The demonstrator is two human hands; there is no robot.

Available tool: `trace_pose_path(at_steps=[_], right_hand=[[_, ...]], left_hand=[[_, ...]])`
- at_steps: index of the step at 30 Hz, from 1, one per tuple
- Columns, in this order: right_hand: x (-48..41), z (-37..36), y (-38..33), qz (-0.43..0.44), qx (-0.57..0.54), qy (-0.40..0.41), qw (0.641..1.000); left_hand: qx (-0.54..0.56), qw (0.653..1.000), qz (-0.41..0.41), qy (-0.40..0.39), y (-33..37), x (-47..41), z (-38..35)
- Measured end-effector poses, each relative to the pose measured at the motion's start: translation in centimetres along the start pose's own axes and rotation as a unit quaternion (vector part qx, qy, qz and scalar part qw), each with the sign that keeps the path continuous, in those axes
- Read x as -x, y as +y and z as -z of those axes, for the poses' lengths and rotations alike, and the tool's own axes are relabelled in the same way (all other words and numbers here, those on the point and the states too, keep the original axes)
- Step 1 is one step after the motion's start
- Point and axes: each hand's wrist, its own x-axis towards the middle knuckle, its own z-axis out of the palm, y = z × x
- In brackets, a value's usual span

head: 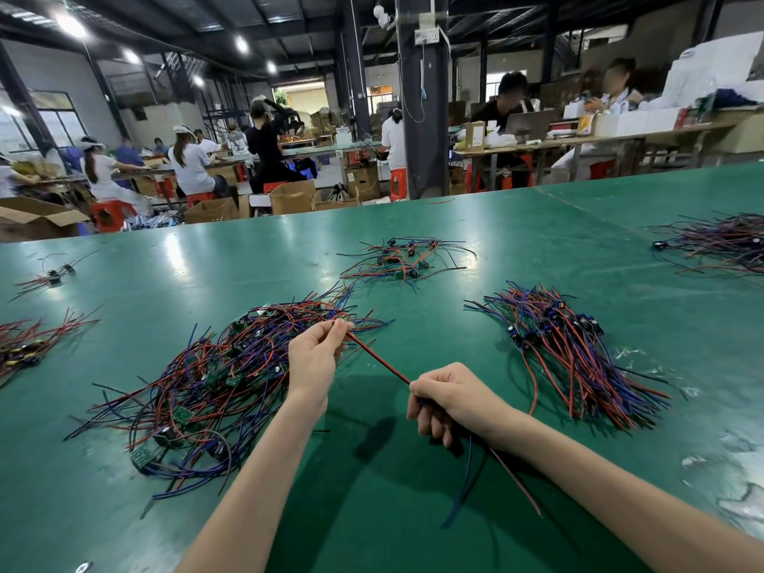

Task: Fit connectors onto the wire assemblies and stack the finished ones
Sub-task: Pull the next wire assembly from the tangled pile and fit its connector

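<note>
**A:** Where is this?

**B:** It's a busy workshop, with people seated at benches at the back. Up front is a green tabletop [537,233].

**A:** And the hands?

**B:** The left hand [314,357] pinches the end of a red wire [380,361] between thumb and forefinger, above a tangled pile [206,386] toward the left edge. The right hand [450,399] is curled tight round the wire's other end. A blue wire [462,485] hangs below that fist.

**A:** Anything else?

**B:** A tidier bundle [570,349] lies toward the right edge, and a small heap [405,260] sits farther back.
</note>
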Motion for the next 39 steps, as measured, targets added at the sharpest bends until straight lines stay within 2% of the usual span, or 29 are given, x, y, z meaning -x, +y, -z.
trace_pose_path(at_steps=[6, 13, 16, 18, 21, 26, 29, 33, 36, 39], right_hand=[[0.2, 0.0, -0.2, 0.001, -0.001, 0.001, 1.000], [0.3, -0.1, -0.5, 0.032, -0.043, 0.021, 0.998], [0.3, 0.0, -0.7, 0.041, -0.063, 0.027, 0.997], [0.2, 0.0, -0.8, 0.048, -0.076, 0.029, 0.996], [0.1, -0.1, -0.7, 0.058, -0.097, 0.039, 0.993], [-0.1, -0.3, -0.8, 0.048, -0.110, 0.024, 0.993], [-0.2, -0.9, -0.7, 0.034, -0.138, 0.010, 0.990], [-0.2, -0.4, -0.4, 0.008, -0.122, 0.024, 0.992], [-0.3, -0.2, -0.4, 0.010, -0.116, 0.031, 0.993], [-0.4, -0.3, -0.3, 0.013, -0.138, 0.042, 0.989]], left_hand=[[0.002, 1.000, 0.015, 0.003, -0.2, 0.0, 0.1], [0.052, 0.994, 0.092, -0.026, 0.0, 0.7, -1.1], [0.047, 0.989, 0.121, -0.075, 0.0, 2.3, -2.6], [0.038, 0.980, 0.135, -0.139, 0.0, 3.5, -3.3], [0.027, 0.966, 0.101, -0.238, 0.1, 5.2, -4.0], [-0.022, 0.985, 0.014, -0.169, 0.5, 5.1, -4.0], [-0.020, 0.992, 0.020, -0.123, 0.1, 4.6, -3.7], [0.023, 0.997, 0.039, -0.067, 0.4, 3.6, -2.9], [0.043, 0.993, 0.060, -0.089, 0.6, 3.7, -2.9], [0.080, 0.979, 0.098, -0.161, 0.7, 4.1, -3.5]])
